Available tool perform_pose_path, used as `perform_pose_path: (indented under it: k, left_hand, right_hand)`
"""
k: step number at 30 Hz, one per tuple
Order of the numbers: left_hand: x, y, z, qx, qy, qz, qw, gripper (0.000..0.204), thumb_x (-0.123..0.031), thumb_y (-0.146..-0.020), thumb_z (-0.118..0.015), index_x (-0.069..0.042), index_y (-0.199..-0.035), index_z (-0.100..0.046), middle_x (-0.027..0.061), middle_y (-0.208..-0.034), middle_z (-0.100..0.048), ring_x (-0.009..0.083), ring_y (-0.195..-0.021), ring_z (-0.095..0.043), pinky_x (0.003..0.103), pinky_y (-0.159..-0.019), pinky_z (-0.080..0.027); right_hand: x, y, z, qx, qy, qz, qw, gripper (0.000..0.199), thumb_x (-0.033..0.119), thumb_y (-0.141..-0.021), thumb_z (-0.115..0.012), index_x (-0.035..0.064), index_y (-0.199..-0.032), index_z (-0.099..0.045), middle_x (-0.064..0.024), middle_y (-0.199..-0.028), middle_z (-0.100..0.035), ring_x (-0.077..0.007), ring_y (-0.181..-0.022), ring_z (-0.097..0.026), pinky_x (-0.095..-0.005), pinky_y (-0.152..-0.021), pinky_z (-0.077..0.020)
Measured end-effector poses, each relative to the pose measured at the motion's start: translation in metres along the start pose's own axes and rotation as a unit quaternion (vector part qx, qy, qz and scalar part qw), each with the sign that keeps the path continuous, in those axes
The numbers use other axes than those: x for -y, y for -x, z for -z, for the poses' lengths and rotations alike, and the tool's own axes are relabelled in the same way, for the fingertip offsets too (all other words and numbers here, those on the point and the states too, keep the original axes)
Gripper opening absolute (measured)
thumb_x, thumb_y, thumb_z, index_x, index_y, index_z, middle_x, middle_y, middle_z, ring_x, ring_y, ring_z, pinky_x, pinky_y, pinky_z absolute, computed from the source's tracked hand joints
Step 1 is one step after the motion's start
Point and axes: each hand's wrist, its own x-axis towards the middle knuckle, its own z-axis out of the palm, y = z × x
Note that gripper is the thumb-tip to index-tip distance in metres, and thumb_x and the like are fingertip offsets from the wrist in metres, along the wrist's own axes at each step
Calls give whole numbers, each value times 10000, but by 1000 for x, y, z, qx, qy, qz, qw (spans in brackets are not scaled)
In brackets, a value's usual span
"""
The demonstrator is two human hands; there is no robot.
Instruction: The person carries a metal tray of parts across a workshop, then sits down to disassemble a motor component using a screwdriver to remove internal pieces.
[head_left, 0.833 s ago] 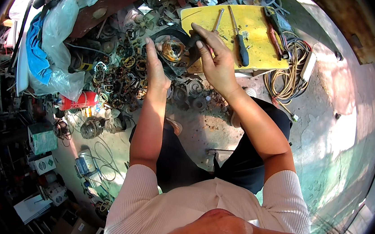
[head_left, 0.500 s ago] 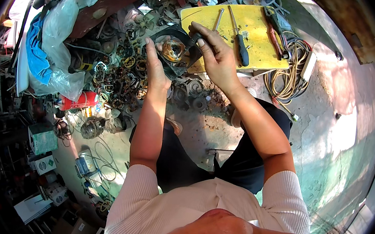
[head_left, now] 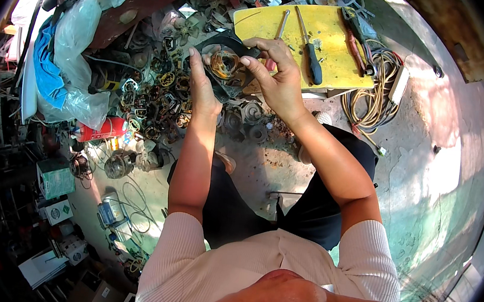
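Note:
Between my hands is a black square motor housing (head_left: 228, 38) with a ring-shaped copper winding (head_left: 224, 65) inside. My left hand (head_left: 203, 89) supports its left side, thumb stretched up along the edge and fingertips showing inside. At the right corner my right hand (head_left: 279, 76) grips the housing with curled fingers and thumb; the fingers partly hide that corner. Just beyond the right hand lie a screwdriver with a dark blue handle (head_left: 314, 70) and a second slim tool (head_left: 283, 24), both on a yellow board (head_left: 260, 22).
A heap of old motor windings (head_left: 163, 88) and metal parts spreads at the left. Pliers with red grips (head_left: 354, 48) rest on the board's right side, beside a coiled cable (head_left: 374, 108). Further left are a red cylinder (head_left: 102, 130), plastic bags (head_left: 78, 36) and a blue cloth (head_left: 49, 65).
The fingers of my right hand have shifted slightly right and lower round the housing's corner, and the dark part between them shows less. My left hand has stayed in place.

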Motion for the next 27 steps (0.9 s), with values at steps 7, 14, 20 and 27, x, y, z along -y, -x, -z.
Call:
perform_pose_path:
  k: [7,14,20,27]
  left_hand:
    - [1,0,0,-1,6,-5,1000,513,-580,-952,-430,-78,-995,-523,54,-1014,-574,151,-944,-575,311,-843,-491]
    - [1,-1,1,-2,12,0,1000,482,-574,-952,-438,-97,-939,-505,57,-1022,-575,155,-955,-574,313,-854,-490]
    - [3,-3,5,0,17,-12,1000,438,-545,-965,-438,-123,-850,-441,69,-1032,-576,154,-957,-574,317,-869,-490]
    - [7,-3,6,5,-42,-44,998,462,-523,-975,-436,-71,-921,-512,73,-1034,-595,154,-944,-576,305,-849,-480]
  right_hand:
    - [3,-1,-7,-28,-48,40,998,275,51,-864,-614,70,-1136,-653,-127,-1038,-638,-281,-980,-606,-345,-866,-473]
    - [-7,-3,0,7,-45,23,999,300,28,-928,-531,40,-1225,-577,-103,-1102,-606,-199,-1058,-592,-295,-910,-458]
    - [-5,-18,11,-25,-123,-31,992,260,101,-1003,-421,2,-1238,-471,-74,-954,-593,-139,-882,-605,-263,-770,-490]
    - [-29,-10,9,163,63,-143,974,276,292,-937,-577,26,-885,-628,-67,-688,-579,-158,-610,-573,-323,-542,-447]
